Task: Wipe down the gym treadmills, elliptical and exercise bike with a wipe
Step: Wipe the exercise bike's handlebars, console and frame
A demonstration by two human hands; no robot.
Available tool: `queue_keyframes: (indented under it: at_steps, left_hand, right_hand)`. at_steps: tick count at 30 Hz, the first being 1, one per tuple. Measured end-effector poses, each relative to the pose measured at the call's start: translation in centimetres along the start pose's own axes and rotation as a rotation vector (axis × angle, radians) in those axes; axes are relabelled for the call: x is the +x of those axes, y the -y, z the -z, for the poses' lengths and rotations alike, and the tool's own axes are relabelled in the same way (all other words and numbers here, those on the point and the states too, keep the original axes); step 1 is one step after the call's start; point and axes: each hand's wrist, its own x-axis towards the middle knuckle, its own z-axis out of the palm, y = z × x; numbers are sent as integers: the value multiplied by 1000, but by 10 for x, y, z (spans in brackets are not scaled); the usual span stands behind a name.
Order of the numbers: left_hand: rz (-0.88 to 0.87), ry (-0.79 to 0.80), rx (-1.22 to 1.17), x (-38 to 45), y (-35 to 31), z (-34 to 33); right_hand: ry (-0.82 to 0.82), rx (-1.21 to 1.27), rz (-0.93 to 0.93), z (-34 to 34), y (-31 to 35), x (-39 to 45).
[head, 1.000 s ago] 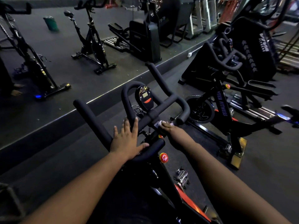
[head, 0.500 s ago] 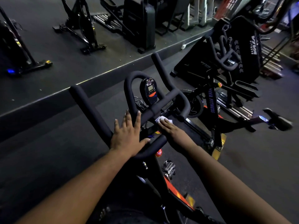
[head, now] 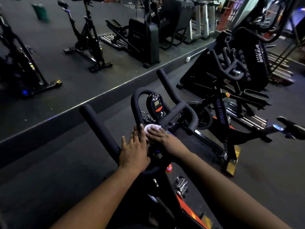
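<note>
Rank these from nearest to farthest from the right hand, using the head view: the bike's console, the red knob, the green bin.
1. Console: just beyond the right hand, inside the handlebar loop.
2. Red knob: below the hand, on the frame; close to the console's gap.
3. Green bin: far upper left.

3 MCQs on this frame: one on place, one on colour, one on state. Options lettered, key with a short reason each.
1. Where is the wipe?
A. on the floor
B. under the right hand on the handlebar
C. on the pedal

2. What colour is the wipe?
A. white
B. green
C. black

3. How is the left hand?
A. holding the wipe
B. clenched in a fist
C. resting flat on the handlebar, fingers straight

Key: B, fingers press it against the bar below the console; A, it shows pale white against black foam; C, straight fingers lie along the bar.
</note>
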Motion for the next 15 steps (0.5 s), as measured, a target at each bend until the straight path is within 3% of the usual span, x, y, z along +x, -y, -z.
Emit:
queue_keyframes:
  at_steps: [5, 8, 13, 15]
  left_hand:
    - [7, 20, 24, 2, -4, 6]
    - [12, -2, 52, 1, -4, 2]
    - [18, -64, 82, -1, -3, -7]
    - [16, -55, 103, 0, -2, -8]
  right_hand:
    - [-108, -58, -134, 25, -45, -10]
    - [-150, 47, -203, 21, -36, -8]
    - [-7, 195, -25, 14, -9, -13]
    - [-53, 300, 1, 25, -10, -14]
